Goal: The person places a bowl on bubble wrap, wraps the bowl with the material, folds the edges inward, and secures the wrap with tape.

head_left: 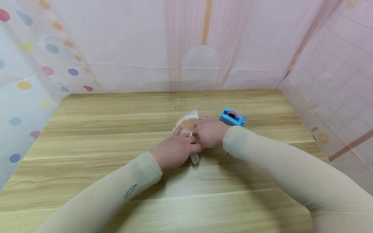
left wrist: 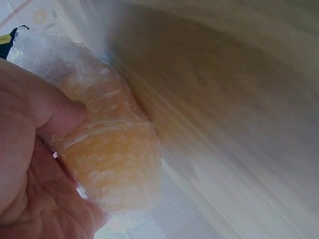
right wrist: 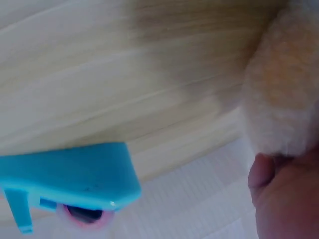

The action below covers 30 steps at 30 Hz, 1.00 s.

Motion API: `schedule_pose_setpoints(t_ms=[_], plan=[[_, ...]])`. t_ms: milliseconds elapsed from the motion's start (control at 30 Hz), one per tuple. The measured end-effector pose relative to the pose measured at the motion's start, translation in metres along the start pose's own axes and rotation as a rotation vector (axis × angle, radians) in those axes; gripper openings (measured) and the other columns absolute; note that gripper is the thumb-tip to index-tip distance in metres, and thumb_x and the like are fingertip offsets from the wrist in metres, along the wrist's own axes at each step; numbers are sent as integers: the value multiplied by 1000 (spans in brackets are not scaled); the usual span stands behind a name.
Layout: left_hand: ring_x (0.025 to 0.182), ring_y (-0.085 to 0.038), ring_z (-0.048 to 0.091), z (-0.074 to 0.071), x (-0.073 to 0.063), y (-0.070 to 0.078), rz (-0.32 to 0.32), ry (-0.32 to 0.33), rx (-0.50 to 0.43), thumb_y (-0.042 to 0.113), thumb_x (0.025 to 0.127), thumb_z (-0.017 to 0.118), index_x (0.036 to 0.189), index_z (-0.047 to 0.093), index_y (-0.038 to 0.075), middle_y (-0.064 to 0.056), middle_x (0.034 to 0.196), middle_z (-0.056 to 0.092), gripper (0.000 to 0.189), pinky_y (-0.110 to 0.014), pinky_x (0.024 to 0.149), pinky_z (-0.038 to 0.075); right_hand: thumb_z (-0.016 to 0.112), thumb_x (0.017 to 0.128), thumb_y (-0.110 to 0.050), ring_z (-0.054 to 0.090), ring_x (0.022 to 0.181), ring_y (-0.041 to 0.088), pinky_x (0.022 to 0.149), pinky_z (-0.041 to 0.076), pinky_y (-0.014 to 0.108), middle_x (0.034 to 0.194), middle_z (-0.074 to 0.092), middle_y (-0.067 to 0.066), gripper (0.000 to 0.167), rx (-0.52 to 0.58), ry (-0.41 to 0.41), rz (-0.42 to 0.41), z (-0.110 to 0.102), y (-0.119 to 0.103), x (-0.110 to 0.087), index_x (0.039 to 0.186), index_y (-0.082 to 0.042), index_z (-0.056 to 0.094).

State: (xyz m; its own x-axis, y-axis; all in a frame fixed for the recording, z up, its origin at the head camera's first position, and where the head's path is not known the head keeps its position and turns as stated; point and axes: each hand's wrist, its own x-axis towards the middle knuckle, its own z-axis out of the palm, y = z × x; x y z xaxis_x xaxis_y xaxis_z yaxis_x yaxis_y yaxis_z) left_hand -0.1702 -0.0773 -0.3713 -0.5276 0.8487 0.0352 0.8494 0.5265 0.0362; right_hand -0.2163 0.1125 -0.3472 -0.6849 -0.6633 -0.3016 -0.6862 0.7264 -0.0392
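Observation:
An orange-yellow object wrapped in bubble wrap (head_left: 187,123) is held just above or on the table; its kind is hidden by the wrap. My left hand (head_left: 175,149) grips it from the near left, and in the left wrist view the thumb (left wrist: 62,112) presses on the bubble-wrapped object (left wrist: 114,159). From the right, my right hand (head_left: 211,132) holds the same bundle with bent fingers, close beside the left hand. In the right wrist view, fingers (right wrist: 289,194) touch the end of the bubble-wrapped object (right wrist: 284,84). A narrow tail of wrap (head_left: 194,158) sticks out below the hands.
A blue tape dispenser (head_left: 233,117) with a pinkish roll stands just beyond the right hand. The wood-grain table (head_left: 110,129) ends at a patterned curtain-like backdrop (head_left: 131,48) behind, with further patterned sheets at both sides.

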Motion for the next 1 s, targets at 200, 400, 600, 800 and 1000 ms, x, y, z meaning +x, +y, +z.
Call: schedule_pose_setpoints(t_ms=[200,400,600,800,1000], plan=[[126,-34,64,0,1,0,-4,2,4,4,101,61,120,71,30,2,136,67,33,-76,117,33,61,104,-33,48,105,20,98,40,38,108,64,-3,25,4,-26,0,-7,-3,-2,116,-23,80],[122,-29,66,-1,1,2,4,3,-10,4,101,60,116,71,29,2,126,69,31,-74,118,33,59,103,-30,48,105,19,101,40,39,107,63,-3,26,28,-49,29,-6,1,-2,101,-16,80],[119,-32,66,-1,0,3,-7,6,-14,4,101,60,112,71,28,2,121,70,29,-74,118,32,59,104,-32,48,106,20,100,41,39,112,66,-1,27,14,-64,15,-7,1,-1,101,-14,80],[115,-31,66,-1,1,3,-3,4,-14,2,99,61,112,71,28,2,117,70,30,-74,118,33,72,94,-36,55,106,20,104,45,39,114,69,-1,30,114,-42,23,-10,5,-4,110,-12,80],[112,-28,68,-1,2,2,2,3,12,0,96,63,113,71,28,1,114,69,34,-74,117,35,56,101,-12,65,123,25,110,52,44,128,71,7,31,336,69,89,-11,14,-10,125,-8,75]])
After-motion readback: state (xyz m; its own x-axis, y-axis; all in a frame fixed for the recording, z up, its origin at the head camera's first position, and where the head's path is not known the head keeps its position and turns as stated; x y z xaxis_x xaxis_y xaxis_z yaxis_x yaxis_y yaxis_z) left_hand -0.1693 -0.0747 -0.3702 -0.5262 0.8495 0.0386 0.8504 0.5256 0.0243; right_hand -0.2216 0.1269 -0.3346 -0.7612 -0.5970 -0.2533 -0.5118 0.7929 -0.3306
